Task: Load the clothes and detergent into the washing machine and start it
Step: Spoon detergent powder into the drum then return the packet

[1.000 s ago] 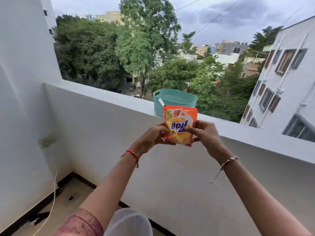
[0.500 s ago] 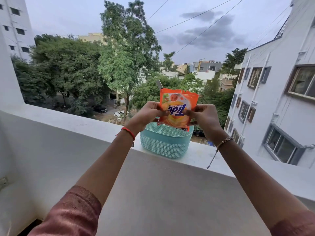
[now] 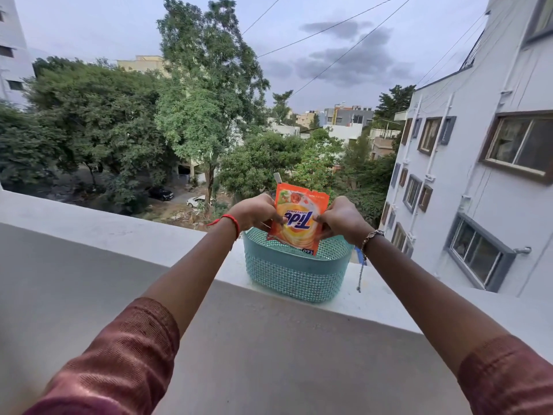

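An orange Tide detergent pouch (image 3: 299,218) is held upside down between both hands, its lower edge dipping into a teal perforated basket (image 3: 294,275). My left hand (image 3: 257,211) pinches the pouch's left side and my right hand (image 3: 339,216) pinches its right side. The basket stands on top of the white balcony ledge (image 3: 119,232). A pale handle-like piece (image 3: 277,177) sticks up behind the pouch. No washing machine or clothes are in view.
The grey parapet wall (image 3: 269,339) fills the foreground below the ledge. Beyond the ledge is a drop to a street with trees and parked cars. A white building (image 3: 478,175) stands close on the right.
The view has tilted up from the balcony floor to the ledge and skyline. Both hands have lowered the pouch so its bottom edge now sits inside the basket's rim.
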Available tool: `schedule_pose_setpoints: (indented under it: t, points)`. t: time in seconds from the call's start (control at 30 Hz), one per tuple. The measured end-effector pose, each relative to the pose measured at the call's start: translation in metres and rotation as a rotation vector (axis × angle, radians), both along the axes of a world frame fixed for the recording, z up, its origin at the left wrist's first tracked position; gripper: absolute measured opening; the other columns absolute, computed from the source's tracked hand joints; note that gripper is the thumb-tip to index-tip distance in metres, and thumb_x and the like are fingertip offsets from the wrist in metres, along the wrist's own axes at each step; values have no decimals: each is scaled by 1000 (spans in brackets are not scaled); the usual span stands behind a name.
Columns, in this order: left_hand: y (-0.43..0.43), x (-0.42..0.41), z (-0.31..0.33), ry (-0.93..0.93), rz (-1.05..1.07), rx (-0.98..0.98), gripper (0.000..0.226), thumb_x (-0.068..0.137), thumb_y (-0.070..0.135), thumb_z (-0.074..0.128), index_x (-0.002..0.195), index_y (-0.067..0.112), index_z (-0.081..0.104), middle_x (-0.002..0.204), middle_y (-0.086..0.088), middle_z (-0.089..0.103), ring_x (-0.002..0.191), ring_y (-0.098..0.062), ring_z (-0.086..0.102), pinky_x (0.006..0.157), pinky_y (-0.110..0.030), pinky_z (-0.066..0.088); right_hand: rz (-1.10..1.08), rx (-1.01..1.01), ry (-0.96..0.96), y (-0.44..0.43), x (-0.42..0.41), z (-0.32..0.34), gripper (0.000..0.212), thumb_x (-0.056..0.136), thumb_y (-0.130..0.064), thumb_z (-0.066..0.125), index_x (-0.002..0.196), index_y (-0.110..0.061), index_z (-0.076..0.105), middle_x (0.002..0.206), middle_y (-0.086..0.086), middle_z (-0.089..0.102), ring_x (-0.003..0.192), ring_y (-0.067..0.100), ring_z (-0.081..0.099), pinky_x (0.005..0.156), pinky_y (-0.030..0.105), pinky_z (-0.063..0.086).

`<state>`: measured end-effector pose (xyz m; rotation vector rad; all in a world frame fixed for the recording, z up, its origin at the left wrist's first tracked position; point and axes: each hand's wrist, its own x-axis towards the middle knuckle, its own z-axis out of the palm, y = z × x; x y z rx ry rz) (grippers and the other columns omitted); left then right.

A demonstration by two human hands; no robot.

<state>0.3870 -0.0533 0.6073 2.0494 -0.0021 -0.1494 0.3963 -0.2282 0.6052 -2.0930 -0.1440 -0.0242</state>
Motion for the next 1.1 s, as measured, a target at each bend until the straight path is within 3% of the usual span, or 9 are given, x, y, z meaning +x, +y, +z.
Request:
schedule_pose_setpoints:
  t: [0.13,0.23,0.33,0.43,0.57,0.63,0.8,0.97,1.1]
  points:
    - [-3,7,-7,68,-5,120,21,95,2,46,75,4,53,56,-3,65,41,-5,61,48,-20,54,-32,-97,17,8,6,-7,24,87,4,57,65,1,48,76,21,60,44,24,62,39,36,55]
    - [-5,12,-13,94,-3,144,19,97,-1,40,84,2,53,73,-9,61,48,-9,63,52,-23,56,-35,-149,34,11,8,-14,23,86,6,56,68,-2,45,91,24,57,64,36,67,40,40,54]
    - [-7,15,-20,115,7,156,16,96,-3,39,92,-1,54,81,-12,63,48,-11,65,53,-26,58,-26,-200,67,12,6,-19,27,86,6,55,63,-3,43,79,21,56,79,43,68,36,36,52]
    - [-7,18,-24,128,25,192,24,96,0,43,115,-12,52,95,-19,65,59,-16,67,54,-26,59,-24,-229,74,10,4,-19,26,86,5,55,63,-1,44,75,20,55,77,44,68,39,39,54]
    - [-7,18,-19,117,1,270,28,92,6,54,113,-12,54,95,-19,67,69,-19,65,72,-30,56,4,-302,27,5,1,-12,25,84,-1,63,63,1,50,75,21,62,53,27,68,47,35,57]
    - [-7,13,-10,76,7,336,21,90,7,58,104,-9,59,81,-12,63,65,-17,60,69,-27,55,8,-346,-17,4,-1,-6,28,84,-7,66,63,-3,48,69,14,59,42,15,60,41,26,52]
    - [-12,-12,9,-57,56,535,23,84,11,67,68,6,51,65,-3,47,54,-13,42,47,-21,39,6,-494,-192,8,-15,4,31,85,-11,62,64,-9,40,81,13,56,76,30,65,60,37,54]
    - [-19,-54,27,-287,146,568,25,81,6,66,101,-9,66,88,-10,59,80,-20,54,69,-30,47,22,-588,-335,14,-47,17,37,89,-22,59,61,-13,36,83,9,51,72,25,50,61,34,41]
    - [-26,-107,33,-471,231,512,24,79,2,63,101,-6,66,89,-14,62,82,-21,56,74,-29,50,88,-545,-431,14,-88,28,27,88,-29,60,81,-2,56,92,17,62,80,34,62,66,38,48]
